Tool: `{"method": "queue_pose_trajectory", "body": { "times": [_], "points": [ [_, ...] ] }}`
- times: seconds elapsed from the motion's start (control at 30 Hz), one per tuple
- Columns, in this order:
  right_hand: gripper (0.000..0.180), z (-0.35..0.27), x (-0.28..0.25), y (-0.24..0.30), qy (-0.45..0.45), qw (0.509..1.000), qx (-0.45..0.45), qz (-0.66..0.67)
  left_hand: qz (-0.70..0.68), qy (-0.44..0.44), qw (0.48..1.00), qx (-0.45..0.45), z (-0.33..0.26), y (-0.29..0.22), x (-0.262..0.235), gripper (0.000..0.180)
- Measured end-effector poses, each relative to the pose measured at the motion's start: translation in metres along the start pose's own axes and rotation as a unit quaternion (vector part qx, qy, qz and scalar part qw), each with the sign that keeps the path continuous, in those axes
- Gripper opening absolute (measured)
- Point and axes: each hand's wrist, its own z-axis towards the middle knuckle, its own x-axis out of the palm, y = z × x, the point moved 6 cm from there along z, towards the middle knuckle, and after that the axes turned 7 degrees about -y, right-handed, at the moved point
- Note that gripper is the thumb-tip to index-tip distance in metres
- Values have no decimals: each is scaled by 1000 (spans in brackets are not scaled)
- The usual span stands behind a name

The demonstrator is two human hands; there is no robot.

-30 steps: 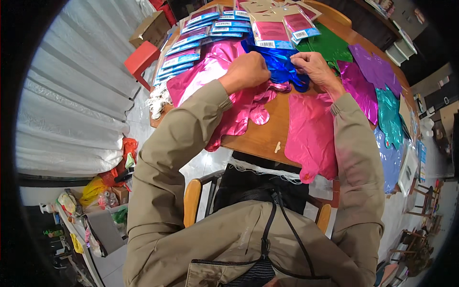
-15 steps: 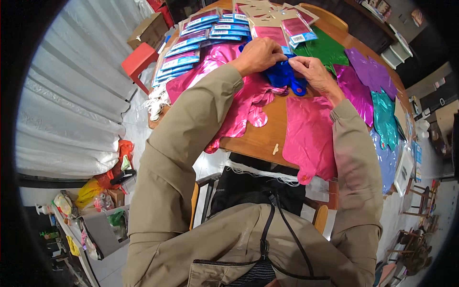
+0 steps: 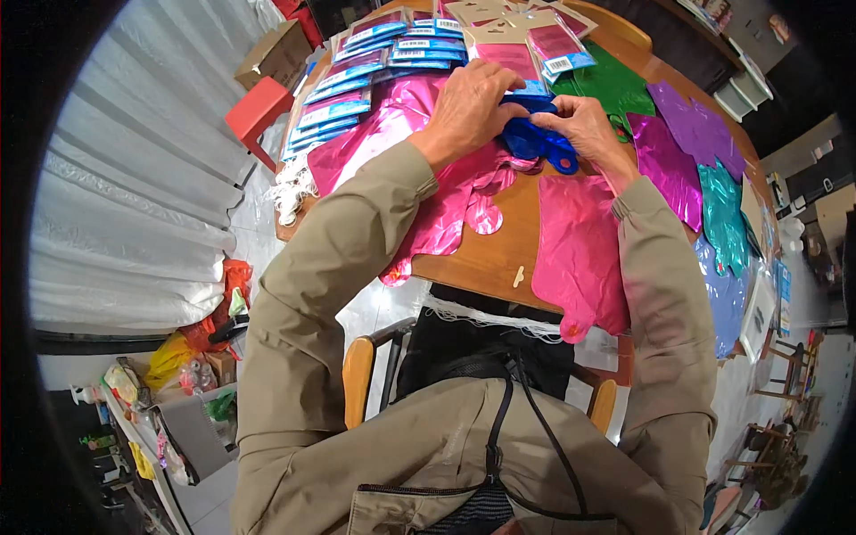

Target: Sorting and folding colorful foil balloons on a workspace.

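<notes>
Fingers point(image 3: 564, 107) of the right hand point(image 3: 590, 135) pinched the blue foil piece point(image 3: 560, 157) at its upper edge, thumb against forefinger. Left hand point(image 3: 465, 114): thumb and forefinger stood apart, thumb tip at the foil's left side; couldn't tell whether it touched.

Blue foil lay crumpled near the far middle of the wooden tabletop point(image 3: 473, 267), just in front of the card-topped packets point(image 3: 504, 57) and partly over the shiny pink foil point(image 3: 383, 125), which spread left under the left wrist. Rounded end with a small red spot poked out below the right hand.

Flat pink foil piece point(image 3: 581, 245) lay near the tabletop's front edge, beside the right sleeve point(image 3: 664, 285). Small cream tab point(image 3: 519, 276) sat just left of it. Right side: green foil point(image 3: 615, 82), purple foil point(image 3: 697, 125), magenta foil point(image 3: 667, 165), teal foil point(image 3: 723, 214), pale blue foil point(image 3: 727, 299). Far left: rows of blue-edged packets point(image 3: 334, 111), white string bundle point(image 3: 292, 191) at the edge. Red stool point(image 3: 259, 114) stood beyond.
</notes>
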Motion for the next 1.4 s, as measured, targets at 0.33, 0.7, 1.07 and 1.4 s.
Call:
{"method": "queue_pose_trajectory", "body": {
  "times": [0.33,0.7,1.07,1.4],
  "points": [
    [19,-3,9,15,24,998,-12,56,4,170,978,-122,-16,14,11,19],
    [16,0,-16,49,-33,987,-139,-66,108,319,941,-7,-39,-4,33,38],
    [18,16,-77,128,-196,956,-208,-60,176,300,934,-87,-44,30,39,64],
    [17,6,-179,166,-383,869,-241,-202,182,381,899,-113,-34,35,49,62]
  ]
}}
